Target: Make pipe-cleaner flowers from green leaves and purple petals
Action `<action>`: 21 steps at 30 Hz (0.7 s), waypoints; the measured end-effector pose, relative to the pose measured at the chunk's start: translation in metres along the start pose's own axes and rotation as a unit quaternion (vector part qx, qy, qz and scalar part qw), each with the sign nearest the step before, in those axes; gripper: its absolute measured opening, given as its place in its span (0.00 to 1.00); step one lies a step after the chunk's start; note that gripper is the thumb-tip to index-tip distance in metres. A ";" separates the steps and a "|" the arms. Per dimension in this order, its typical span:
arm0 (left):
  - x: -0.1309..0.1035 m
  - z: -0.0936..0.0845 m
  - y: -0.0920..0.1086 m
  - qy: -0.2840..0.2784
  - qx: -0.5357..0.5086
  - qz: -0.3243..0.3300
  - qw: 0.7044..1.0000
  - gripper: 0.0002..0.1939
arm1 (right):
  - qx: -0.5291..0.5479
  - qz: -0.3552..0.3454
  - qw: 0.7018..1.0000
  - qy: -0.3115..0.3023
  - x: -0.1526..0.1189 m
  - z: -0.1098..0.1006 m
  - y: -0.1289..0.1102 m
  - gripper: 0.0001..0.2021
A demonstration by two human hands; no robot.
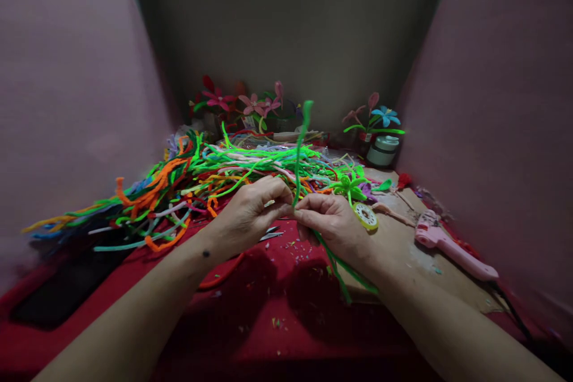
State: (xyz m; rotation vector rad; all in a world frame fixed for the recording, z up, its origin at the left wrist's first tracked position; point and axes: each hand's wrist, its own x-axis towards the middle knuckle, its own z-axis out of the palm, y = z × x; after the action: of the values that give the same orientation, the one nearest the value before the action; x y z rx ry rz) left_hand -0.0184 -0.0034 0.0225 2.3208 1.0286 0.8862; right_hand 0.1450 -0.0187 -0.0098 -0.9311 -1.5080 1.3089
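1. While clippings litter the red cloth (313, 340), I'd work lifted clear of it so the fuzz picks up nothing.
2. Left hand (250, 206): thumb and fingers pinched on the green pipe cleaner (298, 164), dead centre. Judgement: hold firm, don't crush the fuzz.
3. Right hand (333, 221): fingertips gripping just beside, at 4 o'clock from the left's. Small, even bends or twists should work best; keep the pinches close.
4. Scissor blades (271, 235) sit at 7 o'clock from the pinch. Mind the left fingers.
5. Pipe cleaner: thin, fuzzy, green. Upper length stands toward 12 o'clock, slightly bowed.
6. Two tails, splayed, toward 5 o'clock. One folded strand or two: can't tell.
7. Top tip: blunt, brighter, leaning 1 o'clock.
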 end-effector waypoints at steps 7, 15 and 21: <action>0.002 0.000 -0.007 -0.102 -0.157 -0.143 0.972 0.08 | -0.177 -0.101 0.977 0.062 -0.007 0.008 0.000 0.08; 0.002 -0.009 -0.007 -0.054 -0.169 -0.142 0.974 0.07 | -0.001 0.034 0.999 0.011 0.000 0.005 -0.004 0.08; 0.004 -0.004 -0.004 -0.073 -0.167 -0.179 0.967 0.10 | -0.061 0.019 0.997 0.040 0.001 0.002 0.000 0.08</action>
State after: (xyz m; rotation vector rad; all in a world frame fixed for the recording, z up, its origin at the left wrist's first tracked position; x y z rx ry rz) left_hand -0.0212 0.0025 0.0244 1.8183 1.0944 0.6738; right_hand 0.1433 -0.0186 -0.0096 -1.0825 -1.5289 1.2014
